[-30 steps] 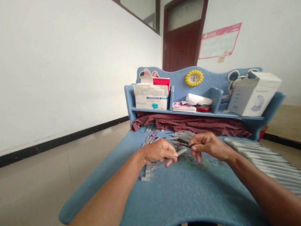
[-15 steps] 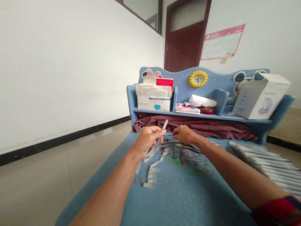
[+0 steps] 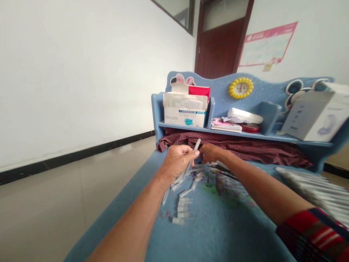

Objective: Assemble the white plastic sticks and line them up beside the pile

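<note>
My left hand (image 3: 180, 162) is closed around a translucent whitish tube that looks like a pen barrel (image 3: 197, 145), its upper end slanting up past the thumb. Close on its right, my right hand (image 3: 209, 153) has its fingers pinched together and pointing down at the tabletop; whatever they hold is hidden. More pale tubes (image 3: 178, 183) lie under my left hand. Several small clear caps (image 3: 183, 209) form a row running toward me. Thin black sticks (image 3: 227, 174), perhaps refills, lie beneath my right forearm.
The blue table (image 3: 212, 236) has a raised back shelf holding a mask box (image 3: 185, 114), papers (image 3: 226, 126), a red round tin (image 3: 250, 128) and a white carton (image 3: 313, 112). Checked cloth (image 3: 261, 153) is bunched below it. Many pale tubes (image 3: 313, 193) are piled at right.
The view has shifted, so the scene sits further right. My right hand has come nearer my left hand, which keeps its grip on the pen barrel.
</note>
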Demonstrator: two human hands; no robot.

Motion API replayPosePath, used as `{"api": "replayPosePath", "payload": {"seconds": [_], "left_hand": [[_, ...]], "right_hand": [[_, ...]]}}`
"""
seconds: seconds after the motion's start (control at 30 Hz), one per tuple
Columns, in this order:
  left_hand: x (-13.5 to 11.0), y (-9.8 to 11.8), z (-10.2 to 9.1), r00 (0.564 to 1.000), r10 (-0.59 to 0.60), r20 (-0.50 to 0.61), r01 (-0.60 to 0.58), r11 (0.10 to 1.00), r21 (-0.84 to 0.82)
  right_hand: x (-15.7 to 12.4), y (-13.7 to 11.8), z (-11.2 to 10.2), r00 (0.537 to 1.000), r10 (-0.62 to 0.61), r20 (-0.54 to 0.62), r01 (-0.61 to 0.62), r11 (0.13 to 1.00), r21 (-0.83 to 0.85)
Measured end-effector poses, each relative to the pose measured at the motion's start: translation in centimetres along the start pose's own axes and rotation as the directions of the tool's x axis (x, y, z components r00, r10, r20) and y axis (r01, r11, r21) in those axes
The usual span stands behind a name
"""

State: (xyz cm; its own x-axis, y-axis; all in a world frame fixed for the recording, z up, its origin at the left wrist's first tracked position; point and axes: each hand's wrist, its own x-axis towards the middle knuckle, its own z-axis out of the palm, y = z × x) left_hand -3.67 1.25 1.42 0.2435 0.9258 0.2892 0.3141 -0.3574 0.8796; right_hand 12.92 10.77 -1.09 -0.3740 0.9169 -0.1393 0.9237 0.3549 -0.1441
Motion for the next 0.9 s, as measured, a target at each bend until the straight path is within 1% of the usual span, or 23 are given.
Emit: {"api": "replayPosePath", "payload": {"seconds": [0.23,0.33,0.43,0.5,0.57,0.63,0.7,0.77,0.8,0.9], "left_hand": [[0.0,0.0,-0.1,0.999,-0.032,-0.002,0.032,0.999,-0.003],[0.0,0.0,0.0,1.0,-0.03,-0.003,0.03,1.0,0.006],[0.1,-0.2,-0.1,1.0,-0.027,0.007,0.027,0.999,0.023],[0.1,-0.3,-0.2,0.999,-0.021,0.045,0.019,0.999,0.029],[0.0,-0.4,-0.3,0.993,-0.015,0.118,0.01,0.999,0.041],[-0.1,-0.4,-0.3,0.977,0.002,0.214,-0.013,0.999,0.05],[-0.2,-0.4,-0.2,0.952,0.026,0.305,-0.043,0.998,0.049],[-0.3,-0.3,0.0,0.926,0.034,0.375,-0.059,0.997,0.055],[-0.3,-0.2,0.1,0.913,0.032,0.406,-0.062,0.996,0.062],[-0.5,0.1,0.7,0.876,0.018,0.482,-0.067,0.994,0.085]], "right_hand": [[0.3,-0.4,0.6,0.993,-0.119,0.02,0.117,0.988,0.101],[0.2,-0.5,0.6,0.988,-0.152,0.005,0.15,0.979,0.138],[-0.5,-0.3,0.2,0.985,-0.17,-0.011,0.169,0.969,0.18],[-1.6,0.0,-0.1,0.981,-0.19,-0.033,0.193,0.95,0.245],[-3.1,0.4,-0.3,0.973,-0.213,-0.083,0.228,0.883,0.41],[-5.0,0.8,-0.4,0.967,-0.213,-0.143,0.255,0.742,0.62],[-7.1,1.1,-0.5,0.966,-0.178,-0.189,0.258,0.586,0.768],[-9.2,1.3,-0.4,0.966,-0.131,-0.224,0.259,0.468,0.845],[-10.2,1.4,-0.4,0.965,-0.109,-0.237,0.261,0.424,0.867],[-12.4,1.6,-0.2,0.959,-0.068,-0.274,0.28,0.343,0.897]]}}
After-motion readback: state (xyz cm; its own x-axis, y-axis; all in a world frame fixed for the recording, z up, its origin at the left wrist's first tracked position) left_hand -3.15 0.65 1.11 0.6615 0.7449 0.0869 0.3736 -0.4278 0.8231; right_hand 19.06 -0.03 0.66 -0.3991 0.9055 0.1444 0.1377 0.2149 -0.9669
